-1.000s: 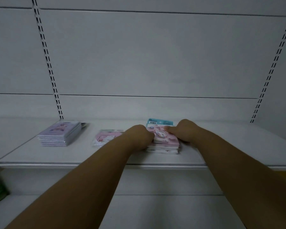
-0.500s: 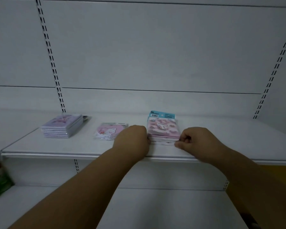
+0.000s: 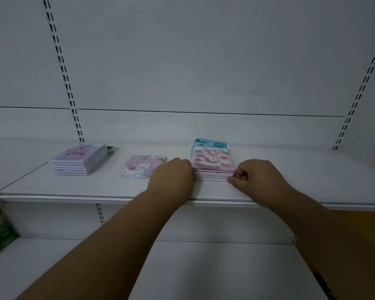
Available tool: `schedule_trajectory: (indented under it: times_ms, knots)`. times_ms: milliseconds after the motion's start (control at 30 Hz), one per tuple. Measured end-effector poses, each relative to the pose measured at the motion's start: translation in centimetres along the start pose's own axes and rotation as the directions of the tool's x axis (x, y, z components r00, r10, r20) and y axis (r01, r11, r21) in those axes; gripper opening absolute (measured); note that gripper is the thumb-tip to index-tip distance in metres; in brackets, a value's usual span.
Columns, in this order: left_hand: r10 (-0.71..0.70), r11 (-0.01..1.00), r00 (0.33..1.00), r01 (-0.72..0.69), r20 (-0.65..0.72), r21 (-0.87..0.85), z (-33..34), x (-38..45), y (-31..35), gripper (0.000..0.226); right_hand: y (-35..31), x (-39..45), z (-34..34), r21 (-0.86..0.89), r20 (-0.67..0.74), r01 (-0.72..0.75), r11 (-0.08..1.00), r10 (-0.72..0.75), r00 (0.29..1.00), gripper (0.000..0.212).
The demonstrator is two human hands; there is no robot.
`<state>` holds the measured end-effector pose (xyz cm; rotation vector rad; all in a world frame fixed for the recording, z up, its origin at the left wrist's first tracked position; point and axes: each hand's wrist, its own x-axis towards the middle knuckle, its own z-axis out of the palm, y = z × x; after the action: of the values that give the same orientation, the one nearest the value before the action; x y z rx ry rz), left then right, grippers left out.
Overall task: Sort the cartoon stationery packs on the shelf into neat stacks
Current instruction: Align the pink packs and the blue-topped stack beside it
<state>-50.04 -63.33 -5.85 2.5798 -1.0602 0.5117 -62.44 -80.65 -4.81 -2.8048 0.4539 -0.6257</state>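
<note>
Stationery packs lay in three groups on the white shelf (image 3: 312, 176) in the head view: a purple stack (image 3: 79, 161) at the left, a loose pink bear pack (image 3: 139, 168) in the middle, and a pink stack (image 3: 212, 167) with a blue header card at the right. The left hand (image 3: 173, 176), curled into a loose fist, pressed against that stack's left side, while the right hand (image 3: 253, 176), fingers clenched, pinched its lower right corner. Squaring this stack seemed the step in hand; next the edges wanted a last nudge flush, then the bear pack needed its place. Against a second earlier, both hands had come off the top of the stack to its sides and front.
</note>
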Motion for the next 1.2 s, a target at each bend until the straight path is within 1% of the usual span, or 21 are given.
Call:
schedule_trajectory:
  times_ms: [100, 167, 233, 333, 533, 633, 767, 967, 1200]
  knots:
    - [-0.03, 0.999, 0.999, 0.03, 0.017, -0.037, -0.12, 0.08, -0.18, 0.026, 0.32, -0.16, -0.12, 0.053, -0.022, -0.016, 0.998, 0.017, 1.0, 0.025]
    - [-0.051, 0.995, 0.999, 0.05, -0.006, -0.086, -0.2, -0.02, -0.26, 0.025, 0.69, -0.34, -0.25, 0.117, -0.074, -0.043, 0.992, 0.052, 0.996, 0.027]
    - [-0.058, 0.991, 0.998, 0.055, -0.026, -0.12, -0.19, -0.25, -0.35, 0.026, 0.8, -0.46, -0.23, 0.133, -0.097, -0.04, 0.99, 0.053, 0.994, 0.026]
    - [-0.061, 0.99, 0.998, 0.056, -0.032, -0.126, -0.14, -0.33, -0.41, 0.021, 0.61, -0.36, -0.03, 0.13, -0.075, -0.017, 0.991, 0.027, 0.997, 0.023]
    - [-0.079, 0.993, 0.997, 0.077, -0.017, -0.095, -0.09, -0.17, -0.18, 0.015, 0.43, -0.11, 0.3, 0.129, -0.067, -0.035, 0.991, 0.044, 0.997, 0.022]
    - [-0.077, 0.994, 0.997, 0.076, -0.012, -0.083, -0.05, -0.12, -0.08, 0.016, 0.38, -0.08, 0.44, 0.116, -0.059, -0.047, 0.992, 0.054, 0.997, 0.02]
    - [-0.065, 0.995, 0.998, 0.066, 0.006, -0.069, -0.12, 0.0, -0.07, 0.014, 0.53, -0.4, 0.29, 0.144, -0.059, -0.039, 0.989, 0.048, 0.997, 0.015]
    - [-0.056, 0.995, 0.998, 0.055, -0.006, -0.084, -0.28, -0.23, -0.16, 0.011, 0.42, -0.53, 0.15, 0.165, -0.058, -0.038, 0.986, 0.048, 0.997, 0.014]
    - [-0.059, 0.992, 0.998, 0.06, 0.004, -0.108, -0.33, -0.27, -0.09, 0.013, 0.43, -0.44, 0.14, 0.187, -0.036, -0.059, 0.981, 0.067, 0.997, 0.011]
